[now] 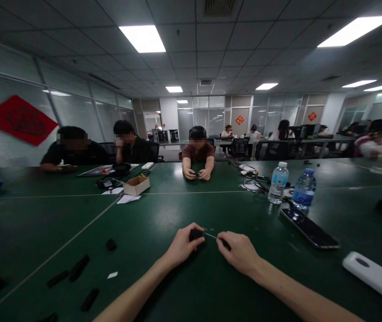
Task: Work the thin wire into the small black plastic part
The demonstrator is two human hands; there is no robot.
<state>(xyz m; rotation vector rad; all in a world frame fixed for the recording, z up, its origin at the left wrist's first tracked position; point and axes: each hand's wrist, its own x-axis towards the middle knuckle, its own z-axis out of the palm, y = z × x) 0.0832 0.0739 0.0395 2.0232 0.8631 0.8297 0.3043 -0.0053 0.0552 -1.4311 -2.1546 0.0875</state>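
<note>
There is one left hand (180, 245) and one right hand (237, 253). They hold one black piece (196, 234) and one thin metal stick (211, 235). On the green table (36, 228) are three black sticks (78, 267), two water bottles (278, 183), one phone (309, 228), one white block (374, 279) and one cardboard box (136, 186). Four other people (197, 150) sit there too.

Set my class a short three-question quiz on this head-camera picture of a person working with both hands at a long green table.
1. Which is nearer the phone: the left hand or the right hand?
2. How many water bottles stand near the phone?
3. True or false: the cardboard box sits on the floor.

Key: 1. Right hand. 2. Two. 3. False.
</note>
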